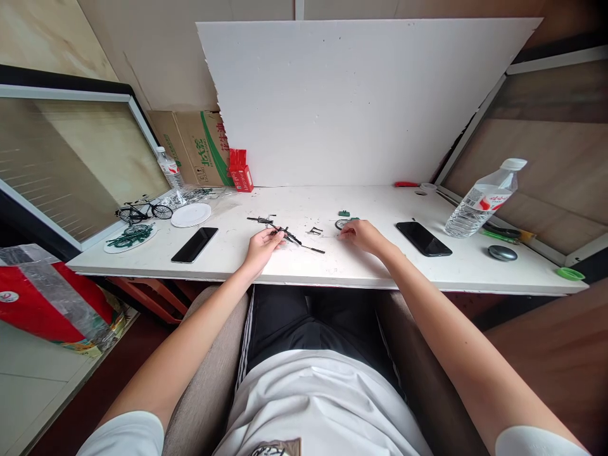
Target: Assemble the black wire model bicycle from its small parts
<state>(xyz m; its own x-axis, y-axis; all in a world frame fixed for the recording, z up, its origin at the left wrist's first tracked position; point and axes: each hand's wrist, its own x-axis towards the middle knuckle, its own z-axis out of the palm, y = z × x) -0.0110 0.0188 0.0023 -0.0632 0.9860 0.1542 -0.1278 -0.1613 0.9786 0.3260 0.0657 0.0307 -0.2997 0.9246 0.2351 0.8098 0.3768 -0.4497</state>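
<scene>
My left hand (264, 246) is closed in a pinch on a thin black model bicycle frame (285, 234), held just above the white table. My right hand (365, 237) rests low over the tabletop, its fingers curled together. A small spoked model wheel (340, 223) lies partly behind those fingertips. What they grip, if anything, is hidden. Between the hands lies a tiny dark bracket-like part (315, 231). Beyond the right hand is a small green piece (344, 213). Near the left hand lie a black slim part (259, 220) and a thin black rod (317, 251).
On the left stand a black model bicycle (142, 210), a white disc (190, 215), green parts (131, 236) and a phone (195, 245). To the right are another phone (424, 238), a water bottle (487, 199) and a mouse (502, 253). A white board (370, 101) closes the back.
</scene>
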